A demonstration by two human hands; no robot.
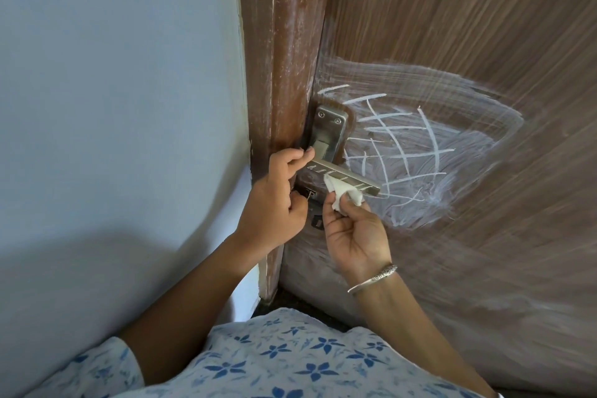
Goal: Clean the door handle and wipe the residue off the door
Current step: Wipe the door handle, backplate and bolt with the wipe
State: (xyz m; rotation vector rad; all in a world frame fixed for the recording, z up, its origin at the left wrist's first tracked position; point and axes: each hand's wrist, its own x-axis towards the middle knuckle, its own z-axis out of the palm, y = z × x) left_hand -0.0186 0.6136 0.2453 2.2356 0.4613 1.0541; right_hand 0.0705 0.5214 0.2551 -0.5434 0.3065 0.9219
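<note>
A silver lever door handle on a metal plate sits at the left edge of a brown wood-grain door. White chalk-like lines and smeared residue cover the door to the right of the handle. My left hand has its fingers curled, with the fingertips at the inner end of the lever. My right hand pinches a small white cloth and presses it against the underside of the lever. White marks streak the lever's top.
A brown door frame runs upright just left of the handle, with a pale blue wall beyond it. The keyhole plate lies below the lever between my hands. A metal bangle circles my right wrist.
</note>
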